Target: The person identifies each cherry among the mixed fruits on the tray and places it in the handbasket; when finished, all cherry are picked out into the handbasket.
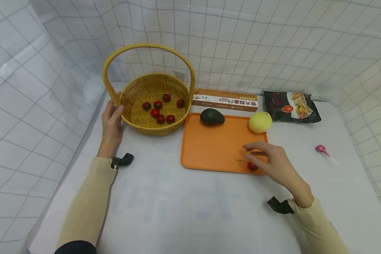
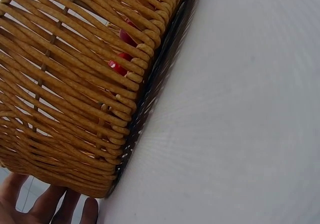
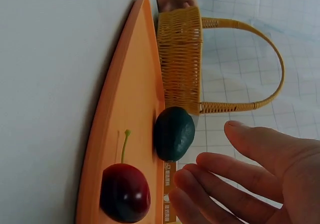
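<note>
At the left, my left hand (image 1: 112,121) grips the side of a yellow wicker basket (image 1: 149,131), its thumb by the rim near the handle's base. In the left wrist view, the fingers (image 2: 46,204) rest against the woven wall (image 2: 60,94). Several dark red cherries (image 1: 160,119) lie inside the basket. My right hand (image 1: 277,164) is over the right end of an orange tray (image 1: 209,148), fingers spread and holding nothing. Just under its thumb, a cherry (image 3: 125,193) with a green stem lies on the tray. A dark green avocado (image 1: 212,116) sits at the tray's back left.
A yellow round fruit (image 1: 260,122) is at the tray's back right corner. Behind the tray lies a long brown pasta box (image 1: 225,100), with a black food packet (image 1: 291,107) beside it. Farther right is a pink lollipop (image 1: 321,149). White gridded cloth (image 1: 235,46) rises behind.
</note>
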Demonstrator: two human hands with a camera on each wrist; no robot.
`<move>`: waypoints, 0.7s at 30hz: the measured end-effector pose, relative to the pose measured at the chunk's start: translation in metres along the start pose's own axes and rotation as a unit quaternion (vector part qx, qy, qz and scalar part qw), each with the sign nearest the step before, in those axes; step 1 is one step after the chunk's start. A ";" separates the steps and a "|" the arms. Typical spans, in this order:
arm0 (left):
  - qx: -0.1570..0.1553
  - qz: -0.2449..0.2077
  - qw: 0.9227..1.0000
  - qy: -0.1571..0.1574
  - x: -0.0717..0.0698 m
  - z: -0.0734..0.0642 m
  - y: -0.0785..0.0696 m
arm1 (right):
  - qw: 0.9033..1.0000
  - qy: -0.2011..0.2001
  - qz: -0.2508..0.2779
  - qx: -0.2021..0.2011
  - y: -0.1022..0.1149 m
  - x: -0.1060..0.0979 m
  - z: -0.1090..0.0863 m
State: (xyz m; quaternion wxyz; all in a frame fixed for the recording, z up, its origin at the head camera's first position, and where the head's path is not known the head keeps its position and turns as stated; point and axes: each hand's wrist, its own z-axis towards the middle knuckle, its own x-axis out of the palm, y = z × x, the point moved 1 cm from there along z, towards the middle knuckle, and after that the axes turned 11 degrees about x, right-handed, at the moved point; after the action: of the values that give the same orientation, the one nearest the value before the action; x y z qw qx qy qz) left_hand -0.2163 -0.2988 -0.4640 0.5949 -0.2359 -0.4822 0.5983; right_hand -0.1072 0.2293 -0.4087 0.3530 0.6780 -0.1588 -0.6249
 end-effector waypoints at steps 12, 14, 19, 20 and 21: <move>0.003 0.002 1.000 -0.001 0.000 0.001 0.000 | 0.999 -0.043 0.027 0.007 -0.033 0.006 -0.011; 0.000 0.003 1.000 -0.003 0.000 0.002 0.000 | 0.999 -0.041 0.023 0.008 -0.038 0.006 -0.012; 0.000 -0.007 1.000 -0.006 -0.001 0.003 0.002 | 0.999 -0.004 0.033 0.003 -0.048 0.006 -0.013; 0.001 -0.010 1.000 -0.006 0.000 0.003 0.003 | 0.999 0.002 0.034 0.002 -0.049 0.006 -0.013; -0.001 -0.014 1.000 -0.007 0.000 0.003 0.004 | 0.999 0.009 0.037 0.002 -0.050 0.006 -0.013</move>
State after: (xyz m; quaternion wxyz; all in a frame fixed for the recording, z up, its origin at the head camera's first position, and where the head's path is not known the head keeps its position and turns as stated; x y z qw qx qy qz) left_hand -0.2206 -0.2991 -0.4657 0.5994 -0.2255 -0.4906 0.5909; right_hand -0.1048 0.2645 -0.4475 0.3758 0.6780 -0.1813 -0.6051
